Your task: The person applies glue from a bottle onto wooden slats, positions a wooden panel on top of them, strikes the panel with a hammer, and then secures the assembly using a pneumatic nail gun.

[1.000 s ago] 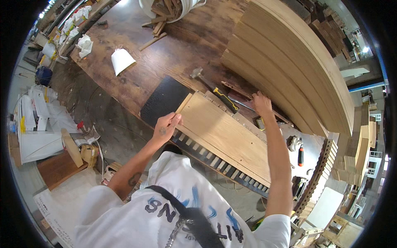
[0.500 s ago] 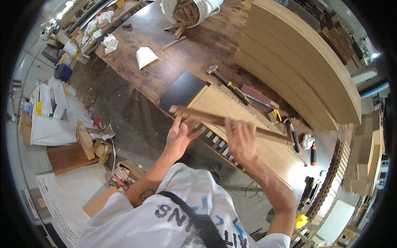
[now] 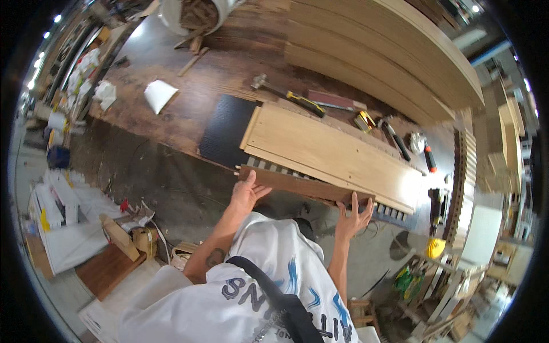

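A long brown wooden strip (image 3: 300, 184) lies along the near edge of a pale wooden panel (image 3: 326, 147). Small pegs stick out at the strip's left end. My left hand (image 3: 247, 194) grips that end, thumb on the face. At the opposite end, my right hand (image 3: 355, 218) holds the strip with its fingers raised against it. Between strip and panel, a row of grey and dark slotted blocks (image 3: 269, 166) shows. The panel rests on the workbench (image 3: 229, 74), beside a black board (image 3: 226, 127) at its left.
Beyond the panel lie a yellow-handled hammer (image 3: 286, 96), a reddish strip (image 3: 334, 100), a yellow tape measure (image 3: 364, 121) and another hammer (image 3: 396, 139). Stacked curved boards (image 3: 372, 63) rise behind. A white bucket of wood scraps (image 3: 220, 20) and a white cup-shaped object (image 3: 160, 96) are farther left.
The strip has swung from slantwise over the panel to lie along its near edge. My right hand has shifted from the strip's middle to its right end. The view has turned.
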Available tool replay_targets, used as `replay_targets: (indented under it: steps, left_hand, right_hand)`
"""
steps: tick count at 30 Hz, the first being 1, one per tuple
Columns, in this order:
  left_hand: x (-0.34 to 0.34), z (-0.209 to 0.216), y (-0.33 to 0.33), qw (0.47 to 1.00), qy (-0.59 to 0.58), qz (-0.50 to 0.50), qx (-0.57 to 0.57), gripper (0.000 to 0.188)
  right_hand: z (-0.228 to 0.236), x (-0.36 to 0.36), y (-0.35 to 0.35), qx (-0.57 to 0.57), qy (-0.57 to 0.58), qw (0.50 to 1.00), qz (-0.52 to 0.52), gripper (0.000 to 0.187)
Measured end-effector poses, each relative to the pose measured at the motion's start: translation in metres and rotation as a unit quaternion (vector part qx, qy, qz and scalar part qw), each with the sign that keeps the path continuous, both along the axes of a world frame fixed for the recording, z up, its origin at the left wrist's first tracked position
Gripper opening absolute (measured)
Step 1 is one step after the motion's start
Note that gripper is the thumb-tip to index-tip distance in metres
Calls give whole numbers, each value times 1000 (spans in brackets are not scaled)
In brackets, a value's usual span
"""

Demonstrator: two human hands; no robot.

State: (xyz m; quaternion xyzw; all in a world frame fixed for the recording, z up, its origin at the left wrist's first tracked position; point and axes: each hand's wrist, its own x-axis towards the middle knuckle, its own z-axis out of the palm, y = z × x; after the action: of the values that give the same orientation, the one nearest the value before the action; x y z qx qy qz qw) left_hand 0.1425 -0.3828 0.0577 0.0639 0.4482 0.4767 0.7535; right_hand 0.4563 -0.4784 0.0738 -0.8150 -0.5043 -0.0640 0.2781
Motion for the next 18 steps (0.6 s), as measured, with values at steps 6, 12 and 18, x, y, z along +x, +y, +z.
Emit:
replay_targets:
  steps: [6, 12, 18]
  left_hand:
    - [-18, 34, 29, 940, 265, -192, -97, 62]
    - [-37, 21, 19, 622, 690, -110, 353, 80]
    - [-47, 12, 11, 592, 721, -166, 319, 73]
  right_hand:
    - [-2, 13, 2, -5, 65, 997, -37, 65]
    - [-9, 24, -9, 3, 35, 999, -29, 61]
    - [-5, 30, -11, -32, 46, 998, -11, 57]
